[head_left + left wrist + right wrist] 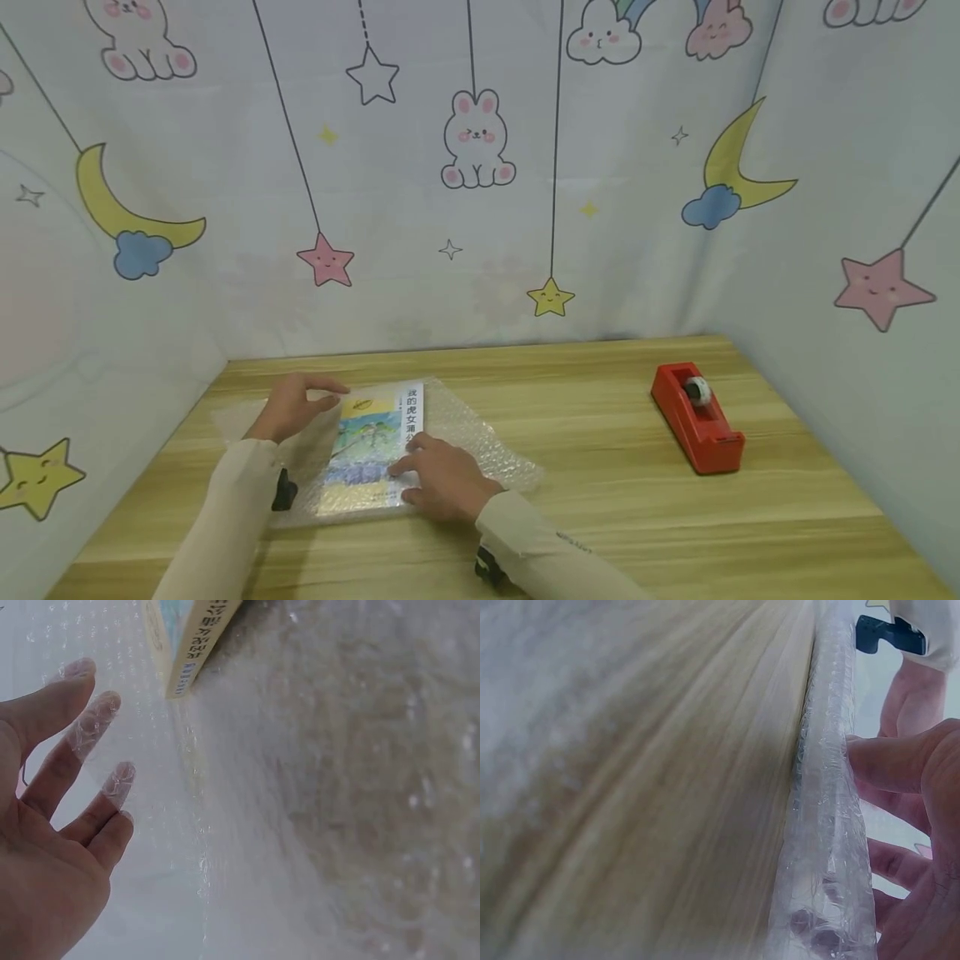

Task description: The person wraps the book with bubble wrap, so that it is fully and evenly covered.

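Observation:
A picture book (367,446) with a colorful cover lies on the table, with clear bubble wrap (480,425) over and around it. At the book's upper left my left hand (294,407) reaches over the wrap. The left wrist view shows this hand (56,802) with loosely bent fingers, their tips seen through the film, near the book's spine (199,649). My right hand (446,475) rests on the book's lower right part, fingers spread. In the right wrist view the right hand's thumb (892,761) touches the wrapped edge (821,825).
A red tape dispenser (697,421) with a roll of tape stands at the right side of the wooden table (585,450). White curtains (405,208) printed with rabbits, moons and stars enclose the table at the back and both sides.

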A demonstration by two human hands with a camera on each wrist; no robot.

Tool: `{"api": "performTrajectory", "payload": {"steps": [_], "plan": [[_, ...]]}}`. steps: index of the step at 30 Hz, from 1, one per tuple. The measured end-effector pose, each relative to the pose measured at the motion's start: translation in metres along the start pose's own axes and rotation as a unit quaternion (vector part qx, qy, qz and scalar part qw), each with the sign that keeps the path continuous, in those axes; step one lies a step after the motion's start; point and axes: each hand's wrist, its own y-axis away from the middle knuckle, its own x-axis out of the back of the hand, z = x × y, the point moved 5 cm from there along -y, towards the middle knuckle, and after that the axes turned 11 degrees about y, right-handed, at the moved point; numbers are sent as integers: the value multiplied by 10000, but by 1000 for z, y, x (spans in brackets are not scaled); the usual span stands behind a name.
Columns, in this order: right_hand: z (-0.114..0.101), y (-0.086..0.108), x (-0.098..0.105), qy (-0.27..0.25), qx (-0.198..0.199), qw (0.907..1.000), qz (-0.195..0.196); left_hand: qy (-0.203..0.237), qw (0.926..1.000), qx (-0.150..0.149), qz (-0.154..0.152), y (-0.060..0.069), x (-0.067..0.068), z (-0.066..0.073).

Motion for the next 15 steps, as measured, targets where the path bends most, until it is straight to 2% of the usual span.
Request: {"api": "performTrajectory", "payload": {"steps": [4, 15], "plan": [[0, 0, 0, 3, -9, 10000, -11, -11, 9999, -130, -8, 3, -2, -1], [0, 0, -1, -105, -17, 9999, 66, -109, 9997, -28, -201, 7, -6, -4]]}}
